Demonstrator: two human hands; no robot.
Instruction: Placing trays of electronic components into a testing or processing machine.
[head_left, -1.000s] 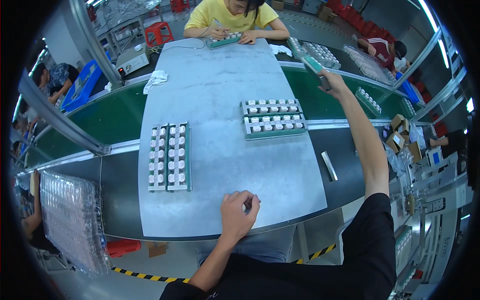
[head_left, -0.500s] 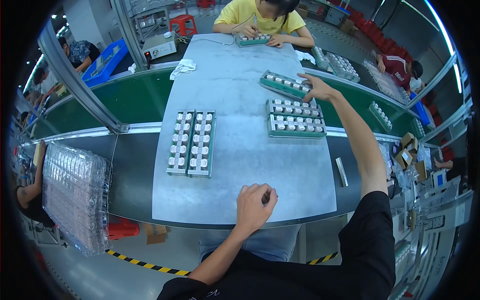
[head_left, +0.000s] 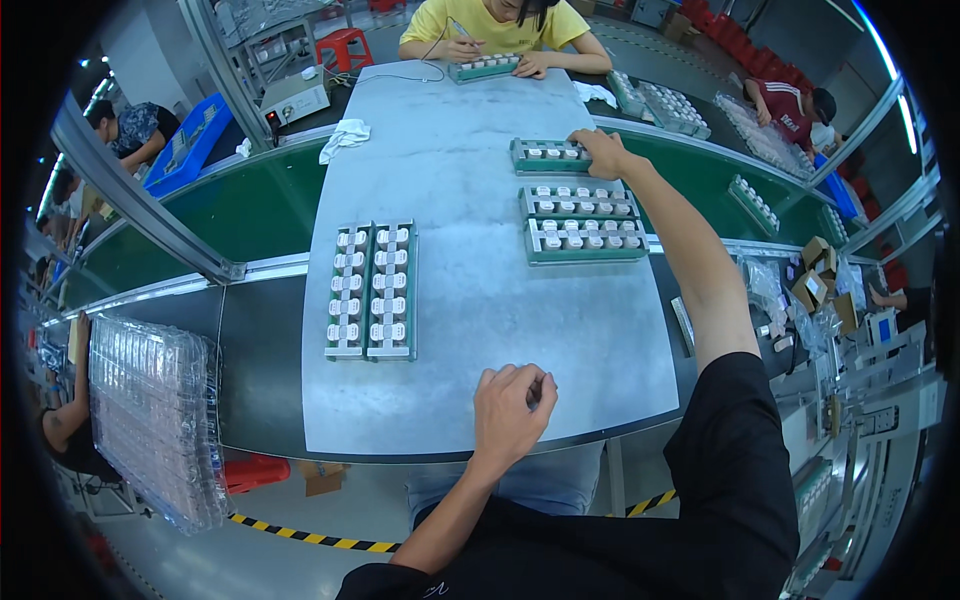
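At the far right of the metal-grey work sheet (head_left: 470,330), my right hand (head_left: 603,154) grips the right end of a narrow green tray (head_left: 535,167) holding a row of white-capped round parts. My fingers cover that end and some of its parts. Just nearer lie two similar trays, a middle one (head_left: 530,203) and a near one (head_left: 590,256), side by side lengthwise. My left hand (head_left: 512,408) rests loosely curled by the sheet's near edge, with no object visible in it. On the left, two more filled trays (head_left: 347,353) (head_left: 391,353) lie side by side, pointing away from me.
Across the sheet a person in yellow (head_left: 500,35) works on another tray (head_left: 485,70) with a pen-like tool. A white cloth (head_left: 345,138) lies at the far left. Stacked clear plastic trays (head_left: 155,420) stand at left. A green conveyor (head_left: 265,195) runs behind the dark bench.
The far-right tray, slanted before, has swung round with my right hand and now lies nearly parallel to the two nearer trays. My left hand stays curled in place. The whole view has shifted slightly.
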